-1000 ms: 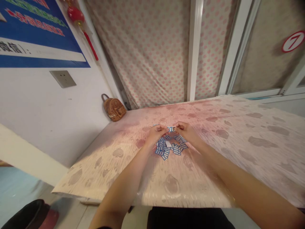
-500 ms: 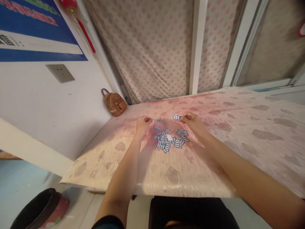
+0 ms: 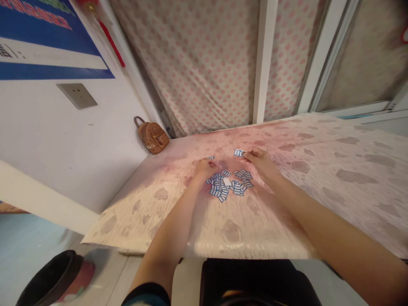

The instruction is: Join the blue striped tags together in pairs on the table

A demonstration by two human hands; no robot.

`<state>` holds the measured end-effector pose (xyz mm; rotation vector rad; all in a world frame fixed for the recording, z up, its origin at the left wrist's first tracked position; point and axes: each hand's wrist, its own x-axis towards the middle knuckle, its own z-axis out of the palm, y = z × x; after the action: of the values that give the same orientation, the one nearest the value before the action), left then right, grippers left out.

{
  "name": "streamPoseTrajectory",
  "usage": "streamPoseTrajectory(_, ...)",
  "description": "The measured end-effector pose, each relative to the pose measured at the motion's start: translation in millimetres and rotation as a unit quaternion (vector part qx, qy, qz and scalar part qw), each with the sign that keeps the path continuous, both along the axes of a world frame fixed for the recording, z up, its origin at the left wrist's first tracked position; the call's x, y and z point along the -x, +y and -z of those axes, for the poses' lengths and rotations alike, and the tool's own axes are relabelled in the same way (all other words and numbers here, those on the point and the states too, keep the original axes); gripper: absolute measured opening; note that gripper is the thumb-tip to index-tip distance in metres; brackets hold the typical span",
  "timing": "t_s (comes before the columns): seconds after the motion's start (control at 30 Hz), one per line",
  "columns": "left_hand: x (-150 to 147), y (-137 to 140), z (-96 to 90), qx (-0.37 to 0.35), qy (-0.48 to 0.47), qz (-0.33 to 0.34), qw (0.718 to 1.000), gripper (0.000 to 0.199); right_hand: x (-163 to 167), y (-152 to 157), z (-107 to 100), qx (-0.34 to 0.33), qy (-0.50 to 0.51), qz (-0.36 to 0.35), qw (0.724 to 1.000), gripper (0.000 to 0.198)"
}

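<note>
My right hand (image 3: 259, 158) is closed in a pinch on a small white slip with blue-bordered boxes (image 3: 238, 152), held by its right end above the table. My left hand (image 3: 204, 167) is down at the upper left of a loose pile of similar slips (image 3: 219, 187). Its fingers are curled together, and whatever they may hold is hidden. Just beyond those fingertips lies a single slip (image 3: 210, 157), partly covered by the hand. A plain white piece (image 3: 226, 182) sits in the middle of the pile.
A patterned cover spreads over the table (image 3: 231, 231). Against the wall at the back left stands a small brown backpack-shaped bag (image 3: 155, 137). Behind the table hangs a dotted curtain (image 3: 204, 72). A dark-rimmed bin (image 3: 60, 276) is on the floor at left.
My left hand has moved right and toward me, covering the spot where a lone slip lay. My right hand, still pinching its slip, has shifted slightly.
</note>
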<state>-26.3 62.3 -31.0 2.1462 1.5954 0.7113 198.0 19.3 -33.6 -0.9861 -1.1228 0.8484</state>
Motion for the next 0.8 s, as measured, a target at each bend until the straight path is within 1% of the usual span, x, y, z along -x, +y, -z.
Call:
streamPoseTrajectory(0.1, -9.7, -1.2, 3.7, 0.018, 0.033, 0.023, 0.999, 0.032, -1.4, -0.1, 0.8, -0.008, -0.016, -0.001, 1.0, 0.023)
streamPoseTrajectory(0.17, -12.3, -0.1, 6.6, 0.025, 0.039, 0.029, 0.998, 0.034, -2.0, -0.5, 0.6, -0.009, -0.029, 0.002, 1.0, 0.024)
streamPoseTrajectory(0.3, -13.8, 3.3, 11.1, 0.05, 0.018, 0.057, 0.997, 0.025, -0.8, -1.5, -2.1, -0.004, -0.035, 0.005, 0.999, 0.02)
streamPoseTrajectory(0.43, -15.5, 3.2, 12.8, 0.043, -0.016, 0.085, 0.995, 0.016, 1.1, -2.4, -3.8, 0.002, -0.035, 0.0, 0.999, 0.016)
streamPoseTrajectory(0.5, -16.6, 1.9, 11.9, 0.044, -0.067, 0.088, 0.993, 0.011, 1.4, -2.6, -3.4, -0.003, -0.036, -0.001, 0.999, 0.015)
streamPoseTrajectory(0.57, -17.8, 0.2, 9.6, 0.053, -0.154, 0.071, 0.984, 0.008, 1.8, -3.0, -2.8, -0.01, -0.043, 0.008, 0.999, 0.015)
streamPoseTrajectory(0.63, -19.8, -2.1, 6.6, 0.065, -0.256, 0.049, 0.963, 0.006, 2.9, -4.0, -2.8, -0.01, -0.066, 0.013, 0.998, 0.016)
streamPoseTrajectory(0.7, -22.7, -5.4, 3.4, 0.084, -0.339, 0.031, 0.936, 0.007, 5.2, -5.7, -3.9, -0.007, -0.091, 0.008, 0.996, 0.017)
streamPoseTrajectory(0.8, -28.2, -12.3, -1.4, 0.119, -0.417, 0.025, 0.901, 0.01, 10.1, -9.3, -6.6, -0.016, -0.115, -0.001, 0.993, 0.018)
